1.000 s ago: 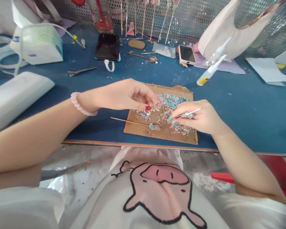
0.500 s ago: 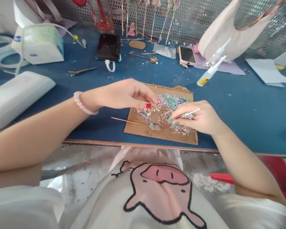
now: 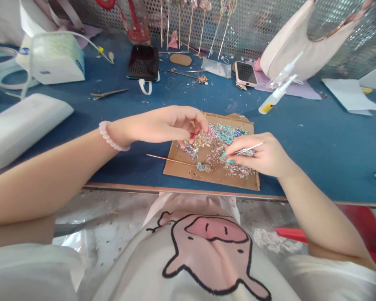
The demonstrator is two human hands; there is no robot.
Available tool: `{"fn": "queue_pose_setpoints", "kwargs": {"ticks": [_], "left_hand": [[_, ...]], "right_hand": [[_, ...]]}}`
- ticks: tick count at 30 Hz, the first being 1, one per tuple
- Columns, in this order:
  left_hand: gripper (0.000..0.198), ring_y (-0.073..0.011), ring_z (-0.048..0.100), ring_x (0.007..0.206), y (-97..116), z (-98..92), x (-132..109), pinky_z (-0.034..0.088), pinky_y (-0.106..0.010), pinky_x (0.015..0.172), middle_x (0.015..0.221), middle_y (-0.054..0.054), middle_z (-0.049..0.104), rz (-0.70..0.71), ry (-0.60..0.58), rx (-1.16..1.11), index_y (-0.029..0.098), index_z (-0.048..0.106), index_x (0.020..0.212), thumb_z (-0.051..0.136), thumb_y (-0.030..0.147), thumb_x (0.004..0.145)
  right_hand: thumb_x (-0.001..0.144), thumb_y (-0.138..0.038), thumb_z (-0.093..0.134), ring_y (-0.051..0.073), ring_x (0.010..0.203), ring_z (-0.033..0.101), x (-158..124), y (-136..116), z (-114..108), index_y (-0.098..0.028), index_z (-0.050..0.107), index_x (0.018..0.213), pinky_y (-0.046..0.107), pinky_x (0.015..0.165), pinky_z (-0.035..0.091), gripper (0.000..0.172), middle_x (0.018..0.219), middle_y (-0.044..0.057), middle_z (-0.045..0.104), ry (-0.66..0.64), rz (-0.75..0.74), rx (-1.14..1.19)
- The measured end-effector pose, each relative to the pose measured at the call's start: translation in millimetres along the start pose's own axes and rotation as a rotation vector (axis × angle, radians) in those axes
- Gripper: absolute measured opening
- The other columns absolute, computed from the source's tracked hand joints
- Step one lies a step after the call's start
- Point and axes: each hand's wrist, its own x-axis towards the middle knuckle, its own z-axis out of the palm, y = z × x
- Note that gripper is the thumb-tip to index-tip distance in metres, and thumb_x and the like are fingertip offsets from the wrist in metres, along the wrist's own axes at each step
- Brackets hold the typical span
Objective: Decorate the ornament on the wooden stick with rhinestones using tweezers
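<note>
A piece of brown cardboard lies on the blue table, strewn with small rhinestones in pink, turquoise, dark blue and clear patches. My left hand hovers over its left part, fingers loosely curled and thumb apart, with nothing visible between them. In my right hand a thin pair of silver tweezers is pinched, pointing down toward the stones; its tips are too small to make out. A copper-coloured hair stick with a blue, stone-covered end rests across the cardboard's lower left.
Behind the cardboard are a black phone, a light-cased phone, a glue bottle and scissors. On the left stand a white oblong device and a tissue box. A cream handbag leans at the back right.
My left hand has lifted slightly from the stones, its thumb and fingers spreading apart. My right hand and the tweezers are almost unmoved. The hair stick lies where it was.
</note>
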Motion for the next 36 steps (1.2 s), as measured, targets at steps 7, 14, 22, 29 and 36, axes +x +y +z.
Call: {"fn": "queue_pose_setpoints", "kwargs": {"ticks": [7,14,22,29,36], "left_hand": [[0.025,-0.0112,0.056,0.079,-3.1,2.0,1.6,0.053,-0.023,0.069,0.091,-0.002,0.055,0.026,-0.038,-0.082,0.013,0.051,0.112,0.051,0.006,0.087],[0.021,-0.0112,0.063,0.073,-3.9,0.5,2.9,0.054,-0.023,0.069,0.088,0.001,0.060,-0.055,0.012,-0.028,0.016,0.057,0.104,0.059,0.016,0.084],[0.019,-0.0091,0.061,0.071,-3.9,3.3,0.8,0.054,-0.021,0.065,0.088,-0.003,0.062,-0.007,0.025,-0.084,0.009,0.058,0.107,0.054,0.006,0.088],[0.024,-0.0101,0.061,0.072,-3.0,3.0,1.6,0.052,-0.020,0.060,0.087,-0.004,0.063,0.017,0.018,-0.076,0.007,0.060,0.106,0.059,0.008,0.082],[0.033,-0.0089,0.061,0.070,-2.7,2.3,0.4,0.052,-0.018,0.060,0.084,-0.003,0.066,0.031,0.013,-0.050,0.005,0.062,0.111,0.060,0.010,0.079]], "right_hand": [[0.087,-0.025,0.067,0.010,0.075,0.072,0.1,-1.7,-1.2,-0.025,0.072,0.088,0.021,0.073,0.056,0.005,0.087,-0.003,0.078,-0.017,0.001,-0.006],[0.087,-0.022,0.068,0.009,0.078,0.073,-1.0,-1.8,-1.3,-0.025,0.071,0.088,0.019,0.075,0.056,0.004,0.088,-0.004,0.078,-0.017,-0.023,-0.014],[0.087,-0.023,0.068,0.009,0.076,0.073,-0.3,-0.2,-0.7,-0.024,0.071,0.087,0.018,0.073,0.055,0.003,0.087,-0.004,0.078,-0.016,-0.022,-0.010],[0.088,-0.025,0.067,0.011,0.079,0.073,-0.5,-1.5,-1.2,-0.025,0.071,0.088,0.022,0.076,0.056,0.004,0.089,-0.002,0.078,-0.032,0.010,-0.002],[0.088,-0.027,0.067,0.012,0.077,0.073,-1.0,-2.1,-1.8,-0.025,0.072,0.087,0.024,0.075,0.056,0.005,0.088,-0.002,0.078,-0.035,0.021,-0.002]]}}
